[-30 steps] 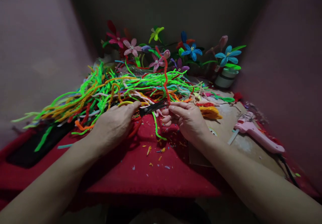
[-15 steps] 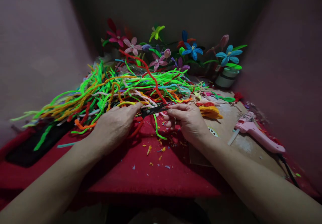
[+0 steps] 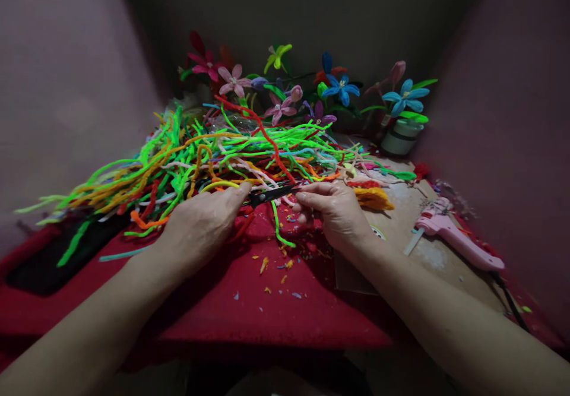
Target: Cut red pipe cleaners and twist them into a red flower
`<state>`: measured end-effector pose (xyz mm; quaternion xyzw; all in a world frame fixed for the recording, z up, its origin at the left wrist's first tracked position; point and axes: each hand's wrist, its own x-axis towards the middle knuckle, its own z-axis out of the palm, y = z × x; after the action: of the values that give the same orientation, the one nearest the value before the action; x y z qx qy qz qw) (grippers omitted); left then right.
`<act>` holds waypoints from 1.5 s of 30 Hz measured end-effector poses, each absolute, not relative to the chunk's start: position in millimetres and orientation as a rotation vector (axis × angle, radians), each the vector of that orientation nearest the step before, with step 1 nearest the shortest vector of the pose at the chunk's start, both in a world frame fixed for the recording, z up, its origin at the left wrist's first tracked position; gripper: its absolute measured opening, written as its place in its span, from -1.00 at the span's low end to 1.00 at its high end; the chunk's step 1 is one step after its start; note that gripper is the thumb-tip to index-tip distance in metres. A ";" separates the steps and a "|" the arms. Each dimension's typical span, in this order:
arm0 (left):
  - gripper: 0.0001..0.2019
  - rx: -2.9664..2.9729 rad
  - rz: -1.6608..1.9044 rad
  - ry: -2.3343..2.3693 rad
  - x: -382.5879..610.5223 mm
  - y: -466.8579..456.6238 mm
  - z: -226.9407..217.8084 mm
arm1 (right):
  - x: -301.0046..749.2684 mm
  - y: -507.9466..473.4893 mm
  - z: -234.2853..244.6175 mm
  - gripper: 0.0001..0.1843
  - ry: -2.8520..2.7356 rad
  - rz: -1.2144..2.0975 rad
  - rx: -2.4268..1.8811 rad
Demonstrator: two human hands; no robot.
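Observation:
My left hand (image 3: 207, 215) is closed around a pair of black scissors (image 3: 271, 195), whose blades point right toward my other hand. Opposite it, my right hand (image 3: 329, 206) pinches with thumb and forefinger close to the blade tips. A long red pipe cleaner (image 3: 269, 138) runs from the back of the pile down to those fingertips. Its lower end meets the blades there, and my fingers partly hide the contact. Behind both hands spreads a heap of green, orange, white and red pipe cleaners (image 3: 178, 146).
Pipe-cleaner flowers (image 3: 342, 90) stand along the back, near a small jar (image 3: 402, 138). On the right, a pink glue gun (image 3: 458, 238) lies on cardboard (image 3: 356, 274) beside an orange fuzzy bundle (image 3: 374, 198). Fuzz scraps (image 3: 264, 265) dot the red cloth (image 3: 222, 313).
The red pipe cleaner's upper part has shifted slightly right and down. Both hands have stayed in almost the same place, with the scissors between them.

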<state>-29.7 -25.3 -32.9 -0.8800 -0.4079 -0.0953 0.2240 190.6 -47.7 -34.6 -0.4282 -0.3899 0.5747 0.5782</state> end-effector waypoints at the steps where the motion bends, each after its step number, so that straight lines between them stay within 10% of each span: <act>1: -0.56 -2.403 -0.252 -1.112 -29.3 -26.1 -32.5 | 190.6 -47.7 -34.7 -0.86 -0.909 1.339 -1.008; 45: -0.61 -2.619 -0.151 -1.172 -38.7 -15.7 -41.1 | 198.0 -42.5 -24.5 -0.90 -0.803 1.054 -0.993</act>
<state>-38.7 -15.7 -41.1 -0.9033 -0.4043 -0.0522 0.1335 198.0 -42.5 -24.5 -0.4416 -0.3574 0.4690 0.6763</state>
